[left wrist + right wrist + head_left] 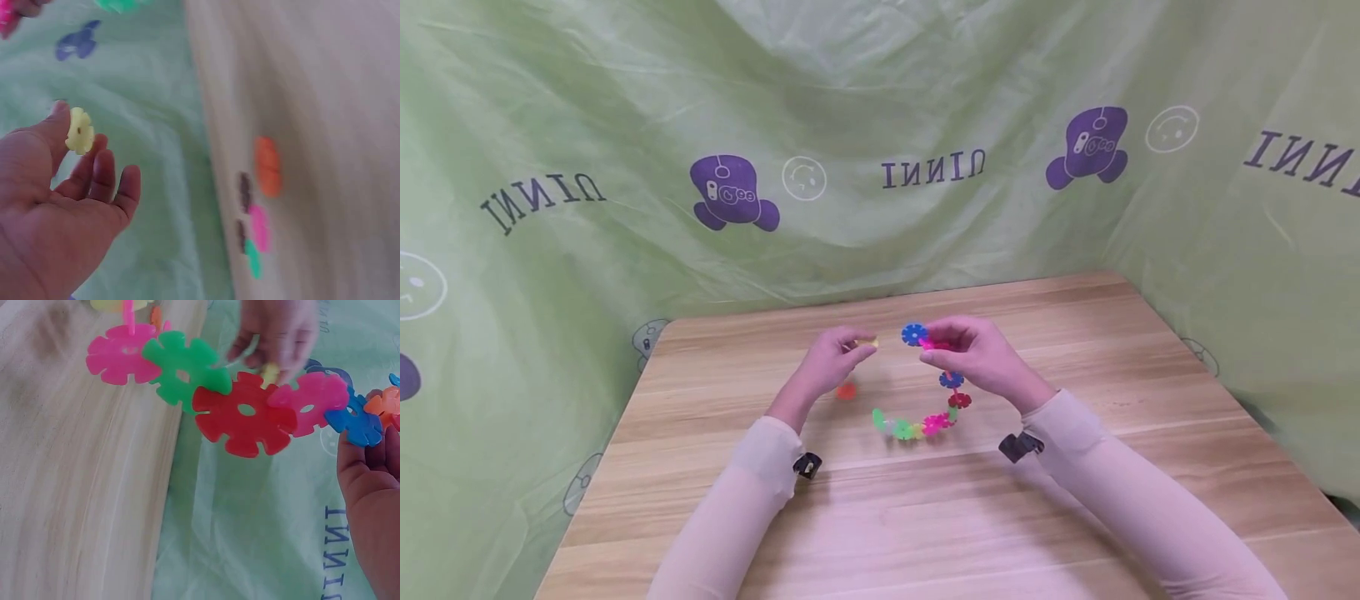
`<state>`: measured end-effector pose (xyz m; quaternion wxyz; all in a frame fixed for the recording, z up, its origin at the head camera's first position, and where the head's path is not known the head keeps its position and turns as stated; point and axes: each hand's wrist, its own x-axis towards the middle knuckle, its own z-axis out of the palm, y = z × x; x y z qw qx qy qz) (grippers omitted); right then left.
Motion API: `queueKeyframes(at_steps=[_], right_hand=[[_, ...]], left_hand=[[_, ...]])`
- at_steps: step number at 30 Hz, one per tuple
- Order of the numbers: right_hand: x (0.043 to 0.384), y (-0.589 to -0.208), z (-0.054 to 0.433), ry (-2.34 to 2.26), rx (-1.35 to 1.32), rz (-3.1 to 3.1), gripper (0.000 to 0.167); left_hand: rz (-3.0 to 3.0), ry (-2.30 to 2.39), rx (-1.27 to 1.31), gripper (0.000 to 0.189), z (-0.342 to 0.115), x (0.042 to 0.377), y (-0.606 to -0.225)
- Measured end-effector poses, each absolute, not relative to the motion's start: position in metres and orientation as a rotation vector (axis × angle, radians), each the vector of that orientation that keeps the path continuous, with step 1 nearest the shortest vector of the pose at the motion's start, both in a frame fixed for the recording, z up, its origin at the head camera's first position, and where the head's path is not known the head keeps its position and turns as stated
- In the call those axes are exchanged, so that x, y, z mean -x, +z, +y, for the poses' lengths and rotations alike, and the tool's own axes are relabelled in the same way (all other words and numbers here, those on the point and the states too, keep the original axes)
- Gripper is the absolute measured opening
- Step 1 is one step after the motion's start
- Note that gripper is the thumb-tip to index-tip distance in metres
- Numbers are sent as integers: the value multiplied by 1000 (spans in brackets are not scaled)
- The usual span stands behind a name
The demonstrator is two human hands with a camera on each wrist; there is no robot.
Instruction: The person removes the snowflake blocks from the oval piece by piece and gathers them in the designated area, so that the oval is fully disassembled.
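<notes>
Between thumb and fingers, my left hand [833, 362] pinches a yellow snowflake disc [80, 131], seen nearly edge-on in the head view. Facing it, my right hand [977, 354] grips a chain of interlocked snowflake discs. A blue disc [914, 335] sticks out past its fingertips toward the left hand, with a gap between it and the yellow disc. The rest of the chain curves down below the right hand, through a red disc [959, 401] and a pink disc [932, 425] to a green disc [878, 418] at the far end.
On the wooden table [910, 517], a loose orange disc [846, 391] lies below the left hand. The left wrist view also shows a blurred pink disc [259, 228] and a green disc [253, 258] there. A green printed curtain [865, 242] hangs behind the table and along its sides.
</notes>
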<state>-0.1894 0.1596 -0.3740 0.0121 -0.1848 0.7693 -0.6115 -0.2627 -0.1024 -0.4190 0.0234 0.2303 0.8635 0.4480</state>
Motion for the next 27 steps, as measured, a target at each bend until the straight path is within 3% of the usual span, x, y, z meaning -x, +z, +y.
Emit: queueKeyframes(at_steps=[6, 12, 27], right_hand=[[190, -374, 160, -1884, 608, 2405, 34], [189, -373, 160, -1837, 631, 2411, 35], [188, -371, 160, -1788, 640, 2447, 36]], left_hand=[[2684, 1165, -570, 38, -107, 276, -445], [2736, 965, -624, 36, -111, 284, -459], [2709, 906, -617, 34, -114, 280, -451]])
